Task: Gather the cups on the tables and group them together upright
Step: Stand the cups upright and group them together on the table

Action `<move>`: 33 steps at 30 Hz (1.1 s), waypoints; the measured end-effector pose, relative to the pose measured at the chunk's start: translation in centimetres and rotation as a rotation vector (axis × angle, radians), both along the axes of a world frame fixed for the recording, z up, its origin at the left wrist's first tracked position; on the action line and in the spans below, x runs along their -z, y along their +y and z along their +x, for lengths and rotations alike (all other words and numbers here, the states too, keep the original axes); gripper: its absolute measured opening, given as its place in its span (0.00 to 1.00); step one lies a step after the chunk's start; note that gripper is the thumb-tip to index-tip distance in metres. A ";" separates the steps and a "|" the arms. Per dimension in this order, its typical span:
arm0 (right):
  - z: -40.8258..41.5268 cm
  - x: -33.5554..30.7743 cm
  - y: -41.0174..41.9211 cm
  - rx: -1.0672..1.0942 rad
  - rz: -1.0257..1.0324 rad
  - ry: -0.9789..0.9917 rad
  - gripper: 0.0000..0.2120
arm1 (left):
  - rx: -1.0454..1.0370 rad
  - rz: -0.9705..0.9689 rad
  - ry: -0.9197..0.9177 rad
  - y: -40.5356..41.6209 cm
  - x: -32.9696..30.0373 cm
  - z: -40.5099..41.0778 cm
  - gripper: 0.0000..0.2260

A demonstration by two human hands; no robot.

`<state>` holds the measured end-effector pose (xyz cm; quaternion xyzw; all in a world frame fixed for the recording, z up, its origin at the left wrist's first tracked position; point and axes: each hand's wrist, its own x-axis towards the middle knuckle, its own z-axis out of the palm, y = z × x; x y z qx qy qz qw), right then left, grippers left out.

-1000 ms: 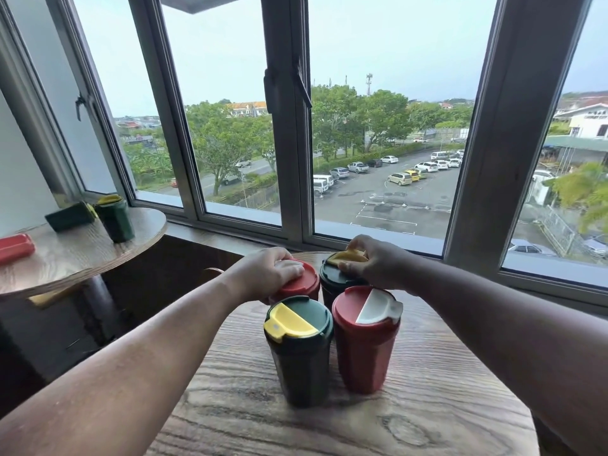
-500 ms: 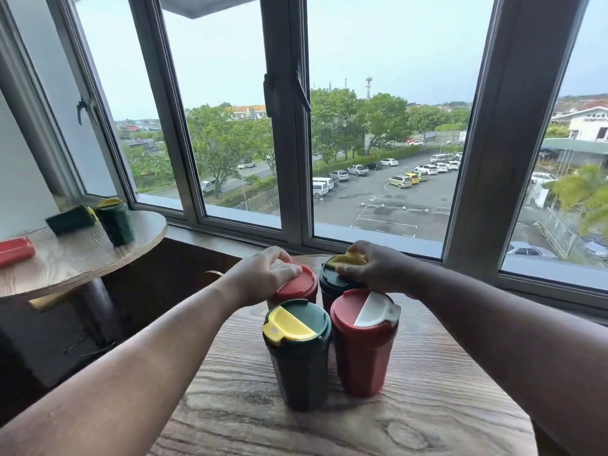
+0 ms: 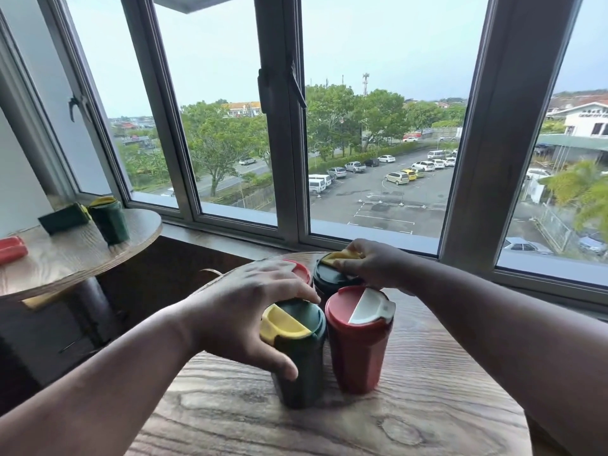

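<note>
left hand (image 3: 243,311): has come off the back red cup's lid and moved to the near green cup (image 3: 297,353) — thumb down its front wall, fingers spread over the far rim. Looks like a loose clasp from above; can't tell how firm.
right hand (image 3: 371,268): unchanged vs 0.5 s ago — fingers curled on the yellow flap of the back green cup (image 3: 332,279), gripping the lid top.
back red cup (image 3: 301,269): now let go, upright, mostly hidden behind the left hand; only a bit of red lid shows.
front red cup (image 3: 358,337): upright w/ white flap, untouched, just beside the near green cup.
cluster: 4 cups upright on the near table (image 3: 411,406), close together, pairs touching or nearly so.
meaning: back-left cup seems placed; left hand prob. nudging the front green one tighter into the group — a guess.
side table (image 3: 75,255): well apart, on the left. One green cup (image 3: 110,220) upright, another green cup (image 3: 64,218) on its side, a red cup (image 3: 11,248) lying at the frame edge.
task status: approx. half done — those 3 not yet gathered; 2 need standing up.
</note>
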<state>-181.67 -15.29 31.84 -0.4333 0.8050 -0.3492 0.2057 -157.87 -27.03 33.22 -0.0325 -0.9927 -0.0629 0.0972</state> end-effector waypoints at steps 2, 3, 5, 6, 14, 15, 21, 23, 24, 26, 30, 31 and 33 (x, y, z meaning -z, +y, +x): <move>-0.2 0.2 0.0 0.004 -0.012 -0.056 0.15 | -0.018 -0.034 0.030 -0.2 0.5 0.2 0.39; -0.3 0.2 0.0 0.004 -0.015 -0.061 0.15 | -0.025 -0.034 0.055 -0.2 0.7 0.2 0.40; -0.4 0.3 0.0 0.000 -0.024 -0.053 0.15 | -0.039 -0.010 0.099 -0.1 1.0 0.2 0.40; -0.4 0.4 0.0 -0.003 -0.029 -0.045 0.15 | -0.039 0.011 0.114 0.0 1.1 0.1 0.40; -0.7 0.6 0.1 -0.026 -0.025 -0.055 0.16 | -0.049 0.034 0.146 -0.1 1.6 0.0 0.41; -0.7 0.5 0.1 -0.025 -0.021 -0.056 0.16 | -0.051 0.021 0.145 -0.1 1.6 0.0 0.42; -1.0 0.4 0.4 -0.025 -0.035 -0.101 0.16 | -0.113 0.279 0.185 -0.8 1.4 0.1 0.36; -1.2 0.4 0.7 0.002 -0.036 -0.113 0.15 | -0.256 0.465 0.327 -1.6 1.6 -0.6 0.29; -1.3 0.3 1.0 0.012 -0.035 -0.122 0.15 | -0.364 0.515 0.383 -2.3 1.7 -1.2 0.26; -1.4 0.4 1.4 0.025 -0.034 -0.149 0.14 | -0.562 0.604 0.361 -3.7 1.9 -2.3 0.23; -1.1 0.6 1.7 0.032 -0.012 -0.193 0.12 | -0.655 1.006 0.112 -5.3 3.0 -3.5 0.24; -1.0 0.7 1.6 0.035 -0.013 -0.208 0.12 | -0.648 1.057 0.082 -5.3 3.2 -3.6 0.23; -0.9 0.9 1.4 0.039 -0.025 -0.232 0.13 | -0.597 1.133 0.057 -5.0 3.7 -3.7 0.18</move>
